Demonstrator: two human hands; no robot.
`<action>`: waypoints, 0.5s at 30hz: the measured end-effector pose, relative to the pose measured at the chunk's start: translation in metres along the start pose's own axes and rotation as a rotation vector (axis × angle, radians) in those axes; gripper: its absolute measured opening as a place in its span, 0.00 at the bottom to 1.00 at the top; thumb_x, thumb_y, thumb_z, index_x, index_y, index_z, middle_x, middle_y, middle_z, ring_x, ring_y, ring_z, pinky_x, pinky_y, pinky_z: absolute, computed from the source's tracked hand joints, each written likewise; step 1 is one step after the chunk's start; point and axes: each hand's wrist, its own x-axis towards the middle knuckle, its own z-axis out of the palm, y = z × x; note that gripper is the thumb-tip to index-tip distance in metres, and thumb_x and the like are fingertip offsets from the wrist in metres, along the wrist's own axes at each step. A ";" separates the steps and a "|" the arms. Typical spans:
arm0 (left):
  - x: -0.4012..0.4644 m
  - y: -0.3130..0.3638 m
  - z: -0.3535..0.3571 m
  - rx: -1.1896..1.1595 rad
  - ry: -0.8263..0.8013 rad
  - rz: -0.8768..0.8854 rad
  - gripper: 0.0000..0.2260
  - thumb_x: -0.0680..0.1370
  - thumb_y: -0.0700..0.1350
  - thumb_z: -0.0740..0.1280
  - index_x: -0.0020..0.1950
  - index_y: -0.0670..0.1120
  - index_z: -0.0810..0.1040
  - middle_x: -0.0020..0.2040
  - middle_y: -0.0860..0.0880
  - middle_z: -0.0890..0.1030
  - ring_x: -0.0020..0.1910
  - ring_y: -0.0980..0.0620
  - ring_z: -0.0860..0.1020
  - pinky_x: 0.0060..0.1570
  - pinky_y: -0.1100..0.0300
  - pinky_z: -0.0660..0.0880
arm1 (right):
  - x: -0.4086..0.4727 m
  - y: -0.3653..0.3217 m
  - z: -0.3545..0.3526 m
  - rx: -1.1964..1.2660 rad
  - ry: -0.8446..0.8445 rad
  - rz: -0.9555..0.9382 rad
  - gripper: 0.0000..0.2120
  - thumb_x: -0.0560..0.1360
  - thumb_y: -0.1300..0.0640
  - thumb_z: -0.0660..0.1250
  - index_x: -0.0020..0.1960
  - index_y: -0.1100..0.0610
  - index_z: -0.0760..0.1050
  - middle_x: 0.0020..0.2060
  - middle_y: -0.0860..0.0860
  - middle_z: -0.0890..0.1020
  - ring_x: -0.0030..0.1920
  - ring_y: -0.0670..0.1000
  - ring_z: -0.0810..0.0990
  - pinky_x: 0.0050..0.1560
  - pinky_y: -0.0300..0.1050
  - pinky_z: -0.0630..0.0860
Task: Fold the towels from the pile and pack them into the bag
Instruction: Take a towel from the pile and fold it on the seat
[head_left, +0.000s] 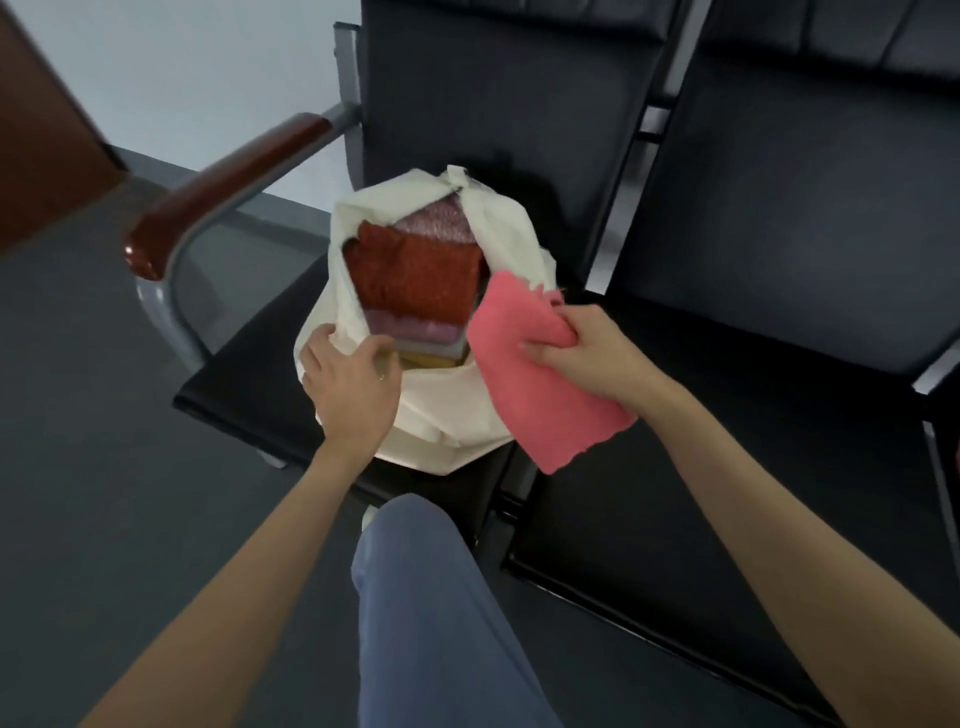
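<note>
At about nine o'clock from the middle of the view a red-brown wooden armrest (228, 182) juts from the black chair (260, 374) on which the cream bag (441, 415) stands. The left hand (353, 384) grips the bag's near-left rim, fingers curled over the cloth, and pulls the mouth open. Inside, folded towels are stacked: a dark red towel (415, 275) on top, a paler pink one (436, 223) behind it at twelve o'clock, and mauve, grey and yellow edges showing beneath. At three o'clock from the bag the right hand (587, 358) clutches a coral pink towel (540, 395), which hangs partly over the bag's right rim. To do this well, I judge the left hand should hold the mouth wide while the right lowers the towel flat onto the red one, keeping its fold from springing open and its edge off the rim. No brand, label or writing is readable anywhere; no pile is in view.
</note>
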 end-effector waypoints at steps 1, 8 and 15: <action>0.005 -0.007 0.006 0.043 -0.043 0.018 0.09 0.76 0.47 0.68 0.54 0.49 0.83 0.67 0.35 0.67 0.66 0.34 0.65 0.60 0.39 0.67 | 0.010 -0.007 0.001 0.011 0.019 -0.017 0.10 0.76 0.52 0.68 0.52 0.58 0.77 0.47 0.50 0.81 0.47 0.49 0.80 0.47 0.46 0.77; 0.011 -0.015 0.023 0.143 -0.179 -0.183 0.30 0.71 0.51 0.70 0.71 0.47 0.65 0.73 0.34 0.53 0.67 0.33 0.61 0.62 0.43 0.65 | 0.090 -0.045 0.028 -0.184 -0.008 -0.195 0.14 0.78 0.53 0.64 0.60 0.59 0.73 0.52 0.50 0.76 0.50 0.49 0.74 0.46 0.40 0.67; 0.008 -0.026 0.012 0.033 -0.283 -0.362 0.48 0.66 0.55 0.71 0.77 0.60 0.44 0.65 0.39 0.58 0.58 0.38 0.67 0.59 0.47 0.68 | 0.137 -0.068 0.076 -0.279 -0.079 -0.302 0.06 0.78 0.55 0.63 0.51 0.57 0.74 0.47 0.50 0.78 0.49 0.52 0.76 0.49 0.44 0.70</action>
